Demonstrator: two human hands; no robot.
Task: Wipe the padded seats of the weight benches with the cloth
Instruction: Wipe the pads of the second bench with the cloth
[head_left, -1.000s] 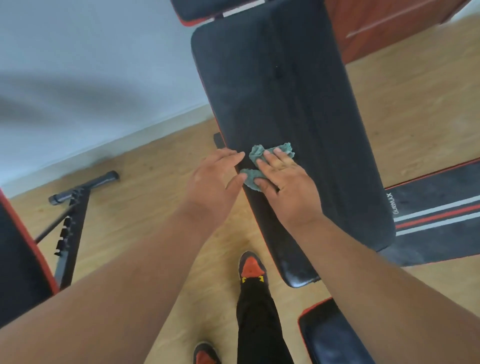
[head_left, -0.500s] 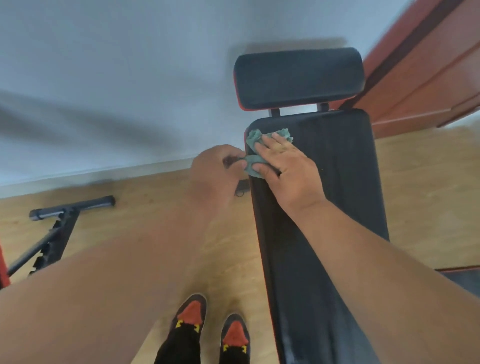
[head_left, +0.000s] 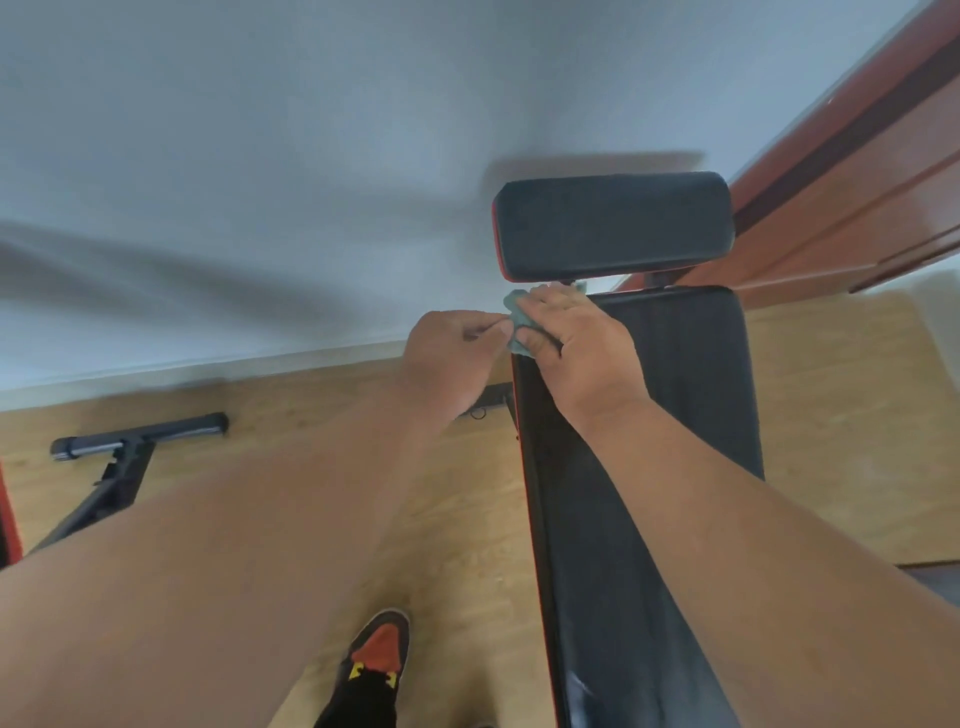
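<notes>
A long black padded bench seat (head_left: 660, 467) with red side trim runs away from me on the right. A separate black headrest pad (head_left: 613, 228) stands at its far end by the wall. A small green cloth (head_left: 515, 303) lies on the seat's far left corner. My right hand (head_left: 576, 338) presses flat on the cloth and hides most of it. My left hand (head_left: 452, 358) hovers just off the seat's left edge with curled fingers, whose tips pinch the cloth's left edge.
The black metal foot bar (head_left: 140, 434) of another bench lies on the wooden floor at left, with a red-edged pad (head_left: 8, 519) at the frame's border. A reddish wooden door (head_left: 857, 208) stands at right. My shoe (head_left: 379, 644) is beside the seat.
Both hands slid the cloth up the seat from its middle to the far left corner. My left hand went from flat to curled at the cloth's edge.
</notes>
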